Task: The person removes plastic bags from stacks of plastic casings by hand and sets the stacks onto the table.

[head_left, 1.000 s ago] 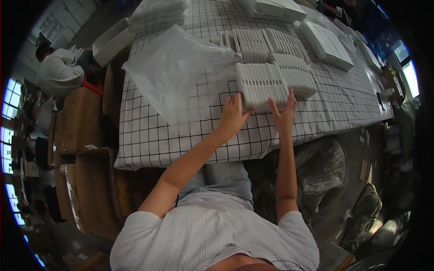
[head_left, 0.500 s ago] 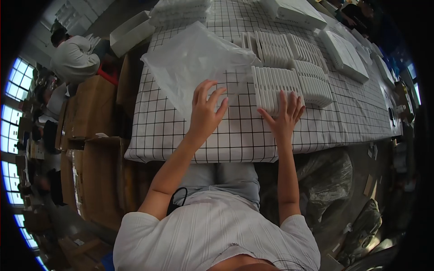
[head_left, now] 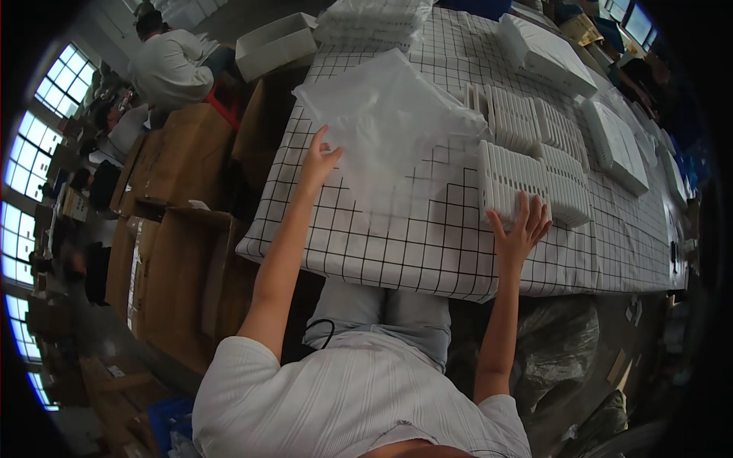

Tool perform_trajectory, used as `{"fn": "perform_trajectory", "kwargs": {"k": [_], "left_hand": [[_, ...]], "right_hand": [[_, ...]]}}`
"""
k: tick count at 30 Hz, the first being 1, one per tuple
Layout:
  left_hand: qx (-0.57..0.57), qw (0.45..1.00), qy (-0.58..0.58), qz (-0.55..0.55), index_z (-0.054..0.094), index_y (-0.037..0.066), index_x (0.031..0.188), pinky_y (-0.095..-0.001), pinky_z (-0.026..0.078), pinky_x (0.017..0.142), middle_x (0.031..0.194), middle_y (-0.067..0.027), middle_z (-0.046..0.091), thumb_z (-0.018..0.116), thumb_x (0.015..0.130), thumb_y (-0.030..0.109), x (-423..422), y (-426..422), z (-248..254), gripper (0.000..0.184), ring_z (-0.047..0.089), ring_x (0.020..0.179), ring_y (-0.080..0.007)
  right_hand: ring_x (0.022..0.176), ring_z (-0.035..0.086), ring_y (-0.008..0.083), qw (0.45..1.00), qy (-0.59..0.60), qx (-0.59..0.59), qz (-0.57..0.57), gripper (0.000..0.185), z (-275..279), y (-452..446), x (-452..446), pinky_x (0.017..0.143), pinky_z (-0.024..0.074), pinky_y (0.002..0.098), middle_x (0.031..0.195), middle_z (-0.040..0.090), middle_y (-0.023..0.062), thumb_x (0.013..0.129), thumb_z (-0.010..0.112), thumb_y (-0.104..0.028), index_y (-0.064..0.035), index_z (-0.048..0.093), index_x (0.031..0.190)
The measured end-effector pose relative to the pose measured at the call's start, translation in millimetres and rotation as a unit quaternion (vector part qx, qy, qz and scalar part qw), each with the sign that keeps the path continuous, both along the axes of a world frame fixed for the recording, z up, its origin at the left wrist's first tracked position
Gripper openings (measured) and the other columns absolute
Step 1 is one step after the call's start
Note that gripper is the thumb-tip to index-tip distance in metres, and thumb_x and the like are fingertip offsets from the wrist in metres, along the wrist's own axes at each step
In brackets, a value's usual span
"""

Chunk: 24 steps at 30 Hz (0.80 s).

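Observation:
My left hand (head_left: 319, 160) is at the left edge of a clear plastic bag (head_left: 382, 114), with its thumb and fingers apart. I cannot tell whether it touches the film. The bag lies spread flat on the checked tablecloth (head_left: 366, 256). My right hand (head_left: 521, 233) rests with spread fingers on the near end of a row of thin white slotted pieces (head_left: 513, 177), standing on edge side by side. Another such row (head_left: 565, 183) adjoins it on the right, and more rows (head_left: 513, 118) stand behind.
White packs (head_left: 546, 55) lie along the table's far right side. A pile of plastic-wrapped goods (head_left: 374, 23) sits at the back. Brown cartons (head_left: 187, 282) stand on the floor at left, near a white open box (head_left: 275, 47). A person (head_left: 175, 69) sits beyond them.
My left hand has moved left, from over the bag's near part to its left edge. My right hand stays on the white pieces. The whole view has shifted.

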<state>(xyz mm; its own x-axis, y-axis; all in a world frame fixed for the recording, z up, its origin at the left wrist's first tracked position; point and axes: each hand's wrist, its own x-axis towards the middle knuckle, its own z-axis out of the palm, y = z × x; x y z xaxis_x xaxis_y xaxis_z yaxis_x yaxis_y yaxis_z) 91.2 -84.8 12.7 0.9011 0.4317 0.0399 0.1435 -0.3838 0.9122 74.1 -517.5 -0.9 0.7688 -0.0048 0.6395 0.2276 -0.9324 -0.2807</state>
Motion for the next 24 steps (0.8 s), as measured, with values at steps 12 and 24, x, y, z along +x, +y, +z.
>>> {"fn": "perform_trajectory", "kwargs": {"k": [12,24], "left_hand": [[-0.125,0.988,-0.087,0.026,0.049,0.001,0.136,-0.025,0.043,0.075,0.102,0.0006,0.059,0.059,0.089,0.021,68,90,15,0.052,0.052,0.087,-0.0072],[0.046,0.994,-0.101,-0.022,0.022,0.011,0.151,-0.0382,0.039,0.1,0.148,-0.0139,0.038,0.063,0.088,0.042,146,147,22,0.082,0.042,0.131,-0.0274]], "right_hand": [[0.139,0.026,0.0337,0.997,-0.068,-0.028,-0.02,0.078,-5,2,4,0.114,0.0117,0.0589,0.145,0.036,0.008,0.077,0.064,-0.065,-0.023,0.044,0.139],[0.14,0.022,0.0373,0.998,-0.052,-0.028,-0.023,0.081,-10,2,8,0.112,0.0104,0.0638,0.144,0.032,0.0108,0.076,0.063,-0.069,-0.0238,0.041,0.14]]}}
